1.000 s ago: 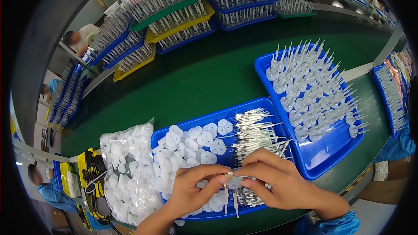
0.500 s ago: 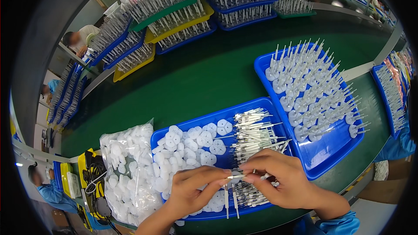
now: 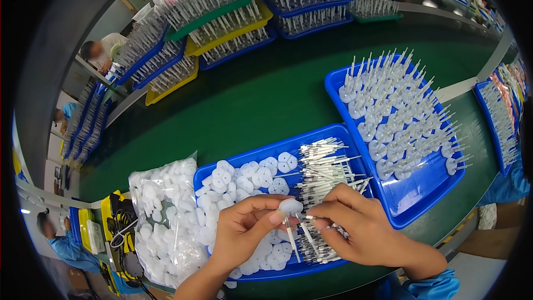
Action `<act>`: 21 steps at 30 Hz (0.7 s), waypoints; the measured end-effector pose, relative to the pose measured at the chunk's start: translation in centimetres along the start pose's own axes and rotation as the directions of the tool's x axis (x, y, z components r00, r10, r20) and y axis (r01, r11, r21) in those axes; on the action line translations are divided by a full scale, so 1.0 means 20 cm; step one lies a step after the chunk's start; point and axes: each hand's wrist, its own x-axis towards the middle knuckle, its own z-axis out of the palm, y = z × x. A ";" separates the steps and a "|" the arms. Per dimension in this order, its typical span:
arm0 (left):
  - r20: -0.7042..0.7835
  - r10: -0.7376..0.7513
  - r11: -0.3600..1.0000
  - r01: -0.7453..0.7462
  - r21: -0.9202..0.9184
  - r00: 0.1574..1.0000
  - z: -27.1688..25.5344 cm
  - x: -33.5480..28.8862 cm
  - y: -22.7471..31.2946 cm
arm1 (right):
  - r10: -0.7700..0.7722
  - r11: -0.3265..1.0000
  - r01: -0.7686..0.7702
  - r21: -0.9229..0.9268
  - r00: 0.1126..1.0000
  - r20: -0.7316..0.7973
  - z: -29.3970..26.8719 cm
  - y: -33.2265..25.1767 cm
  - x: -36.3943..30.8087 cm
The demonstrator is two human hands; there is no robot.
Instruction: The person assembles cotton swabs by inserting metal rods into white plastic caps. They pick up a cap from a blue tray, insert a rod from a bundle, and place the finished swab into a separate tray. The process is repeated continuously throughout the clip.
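Note:
Between thumb and fingers, my left hand [image 3: 247, 228] pinches a white scalloped plastic disc [image 3: 290, 206] from which thin white rods hang down. Close beside it, my right hand [image 3: 355, 225] grips a thin white rod [image 3: 312, 218], its tip near the disc's edge; whether they touch I cannot tell. Both hands are over a blue tray [image 3: 347, 133]. In its left part lies a heap of loose white discs [image 3: 244, 180]. On its right side is a pile of slim white rods with darker metal-like ends [image 3: 325, 169].
A second blue tray [image 3: 408, 205] at the right holds discs with upright rods. A clear bag of discs [image 3: 166, 216] lies to the left, next to black-and-yellow gear with cables [image 3: 117, 222]. Stacked filled trays [image 3: 222, 28] stand at the back of the green table [image 3: 250, 89]. People work around.
My left hand has turned the disc up into view, with the rods slanting below it. My right hand has drawn slightly back, holding a rod near the disc.

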 end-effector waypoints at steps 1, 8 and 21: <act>0.029 0.005 0.998 -0.003 -0.059 1.000 0.00 0.01 0.01 | 0.011 1.000 -0.011 -0.008 1.000 -0.018 0.01 0.00 0.00; 0.093 0.051 0.991 -0.039 -0.129 0.994 -0.03 0.01 -0.04 | 0.077 0.995 -0.082 0.054 0.993 0.090 -0.02 0.01 0.01; 0.067 0.208 0.976 -0.204 -0.071 0.976 0.00 0.01 -0.05 | 0.128 0.982 -0.141 0.126 0.986 0.107 -0.01 0.00 -0.01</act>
